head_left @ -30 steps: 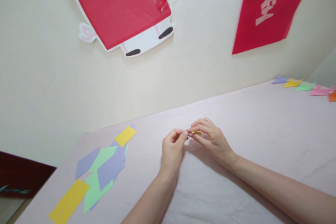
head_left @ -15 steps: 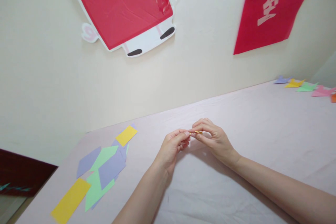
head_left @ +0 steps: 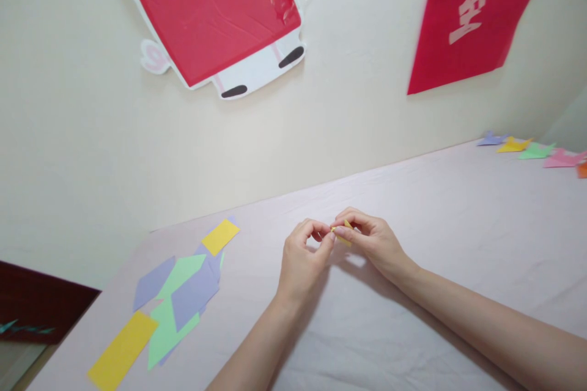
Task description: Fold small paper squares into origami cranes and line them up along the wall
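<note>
Both my hands meet over the middle of a pale pink cloth-covered table (head_left: 458, 244). Between the fingertips sits a small folded yellow paper piece (head_left: 345, 233), mostly hidden by my fingers. My left hand (head_left: 302, 263) pinches its left end with thumb and forefinger. My right hand (head_left: 373, 241) curls around it from the right, fingers closed on it. To the left lies a loose pile of flat paper shapes (head_left: 177, 296) in purple, green and yellow.
A yellow strip (head_left: 123, 349) lies near the table's left front corner. Several folded coloured paper pieces (head_left: 534, 151) sit in a row at the far right by the wall. Red paper sheets (head_left: 206, 6) hang on the cream wall behind.
The yellow piece has tilted up a little between my fingers and shows more. My left hand has shifted slightly, its fingers curled tighter on the paper's end.
</note>
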A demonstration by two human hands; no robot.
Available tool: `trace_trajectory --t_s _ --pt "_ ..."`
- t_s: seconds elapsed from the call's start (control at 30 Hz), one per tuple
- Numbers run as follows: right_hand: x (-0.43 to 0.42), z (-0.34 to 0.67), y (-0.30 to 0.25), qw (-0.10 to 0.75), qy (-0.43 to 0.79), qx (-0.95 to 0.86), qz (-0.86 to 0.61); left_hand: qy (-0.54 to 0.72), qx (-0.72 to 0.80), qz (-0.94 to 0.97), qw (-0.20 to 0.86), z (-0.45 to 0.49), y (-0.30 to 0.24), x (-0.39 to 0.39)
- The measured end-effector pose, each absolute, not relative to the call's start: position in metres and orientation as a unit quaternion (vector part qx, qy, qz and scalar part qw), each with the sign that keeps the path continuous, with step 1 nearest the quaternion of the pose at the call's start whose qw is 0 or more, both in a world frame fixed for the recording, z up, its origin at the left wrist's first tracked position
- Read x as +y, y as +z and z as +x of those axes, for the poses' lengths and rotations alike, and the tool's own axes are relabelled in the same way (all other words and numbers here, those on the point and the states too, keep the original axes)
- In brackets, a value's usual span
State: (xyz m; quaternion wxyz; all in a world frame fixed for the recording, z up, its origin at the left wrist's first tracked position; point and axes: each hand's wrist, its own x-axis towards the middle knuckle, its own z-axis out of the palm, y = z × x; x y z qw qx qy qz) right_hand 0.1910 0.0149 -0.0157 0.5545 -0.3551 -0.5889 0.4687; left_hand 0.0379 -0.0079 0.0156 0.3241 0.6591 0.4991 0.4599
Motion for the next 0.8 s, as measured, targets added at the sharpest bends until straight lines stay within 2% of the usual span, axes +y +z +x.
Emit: trace_trajectory --t_s 0.23,0.53,0.8 --pt "0.0143 0.1901 -0.0157 0.523 0.522 -0.554 -0.382 0.471 0.508 0.646 0.319 0.0369 0.0158 -0.0071" --pt "0.0151 0.1902 -0.0151 0.538 0.5 -0.572 -0.365 0.461 0.507 0.652 0.325 0.0365 0.015 -0.0065" --pt "0.0128 0.1875 -0.0178 0.504 0.564 -0.554 -0.348 0.46 0.502 0.649 0.34 0.0393 0.0121 -0.0072"
